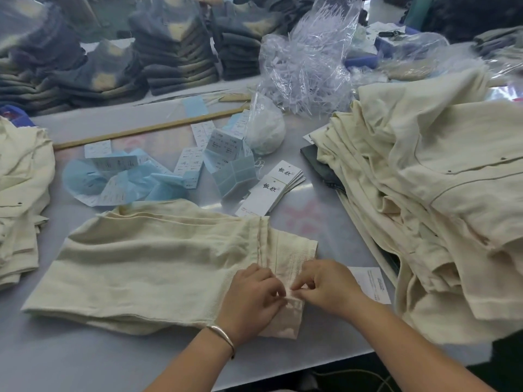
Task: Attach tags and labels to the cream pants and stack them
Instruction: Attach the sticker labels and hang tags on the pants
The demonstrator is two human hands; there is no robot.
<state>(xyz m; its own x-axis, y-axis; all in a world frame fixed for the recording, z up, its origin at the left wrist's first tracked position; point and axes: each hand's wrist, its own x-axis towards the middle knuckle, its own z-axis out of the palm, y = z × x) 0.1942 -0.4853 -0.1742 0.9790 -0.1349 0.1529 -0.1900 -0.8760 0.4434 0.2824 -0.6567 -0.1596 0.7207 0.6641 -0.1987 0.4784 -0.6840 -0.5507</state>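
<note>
Head view: folded cream pants point(147, 258) flat on table point(85, 357), near centre. Left hand point(252, 298), right hand point(325, 287) both pinching pants' right end. White tags point(271, 190) beyond. Pants pile point(424, 193) right; stack point(19, 199) left.

My grey table point(334, 239) carries the folded cream pants point(147, 264) in front of me, a heaped pile of cream pants point(424, 193) on my right and a stack of cream pants point(19, 199) at my left. Between them lie loose blue label sheets point(119, 179), white hang tags point(271, 190), a paper slip point(373, 281) and a wooden stick point(147, 128). Further back sit a clear bag of plastic fasteners point(305, 66) and stacks of dark folded garments point(169, 58).
</note>
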